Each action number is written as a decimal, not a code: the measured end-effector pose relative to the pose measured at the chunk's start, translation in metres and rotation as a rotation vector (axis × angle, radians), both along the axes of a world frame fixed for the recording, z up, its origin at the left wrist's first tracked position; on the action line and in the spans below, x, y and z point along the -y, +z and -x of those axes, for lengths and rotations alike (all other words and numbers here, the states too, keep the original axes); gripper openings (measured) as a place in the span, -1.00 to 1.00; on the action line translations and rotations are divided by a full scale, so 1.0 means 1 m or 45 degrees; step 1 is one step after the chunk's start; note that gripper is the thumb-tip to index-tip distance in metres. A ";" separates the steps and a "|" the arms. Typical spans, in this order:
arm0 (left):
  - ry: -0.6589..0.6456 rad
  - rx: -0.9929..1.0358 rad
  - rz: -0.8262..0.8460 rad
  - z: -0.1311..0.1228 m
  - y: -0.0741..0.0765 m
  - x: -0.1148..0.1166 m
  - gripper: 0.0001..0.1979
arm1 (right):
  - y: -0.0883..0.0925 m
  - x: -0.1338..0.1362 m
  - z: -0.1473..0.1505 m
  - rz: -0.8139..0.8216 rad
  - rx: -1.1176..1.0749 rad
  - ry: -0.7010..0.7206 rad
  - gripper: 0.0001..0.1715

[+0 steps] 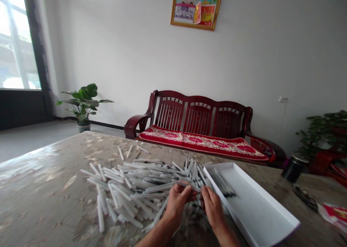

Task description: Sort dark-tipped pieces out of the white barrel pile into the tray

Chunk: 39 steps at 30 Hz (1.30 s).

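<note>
1. At the near edge of the tabletop (35, 189), the left hand (176, 201) is closed around a white plastic tube (187, 184), and the right hand (213, 208) curls in with its fingertips (204, 193) pinching the same tube's other end. The tube lies crosswise between them, just above the heap.

2. Directly beyond and to the left of the hands, a large loose heap of white tubes (130, 189) spreads over the middle of the tabletop, the pieces crossing at all angles. Some near the hands show dark ends. This heap holds by far the greater part of the pieces in view.

3. Right beside the right hand, a shallow white tray (265, 191) sits toward the right edge of the tabletop, angled, its near corner reaching the near edge. A thin bundle of dark-tipped tubes (222, 182) lies side by side at its far end, and the rest of its white floor shows bare.

4. Toward the far edge, a few stray tubes (121, 153) lie apart from the heap. At the far right stand a black canister (294, 169) with a dark cable (305, 199) and a red-and-white paper (333, 214).

5. Past the tabletop stand a dark red wooden sofa (197, 116) with a red floral cushion (203, 144) and a potted plant (82, 102).
</note>
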<state>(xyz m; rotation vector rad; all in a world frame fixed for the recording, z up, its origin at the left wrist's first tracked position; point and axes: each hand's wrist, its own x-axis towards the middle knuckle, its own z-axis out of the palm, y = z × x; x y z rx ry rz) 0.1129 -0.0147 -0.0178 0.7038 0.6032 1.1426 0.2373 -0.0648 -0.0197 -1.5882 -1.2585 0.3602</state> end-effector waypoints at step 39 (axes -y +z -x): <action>-0.123 0.217 0.127 0.016 0.002 -0.016 -0.60 | 0.031 0.032 -0.016 0.625 1.036 0.086 -0.88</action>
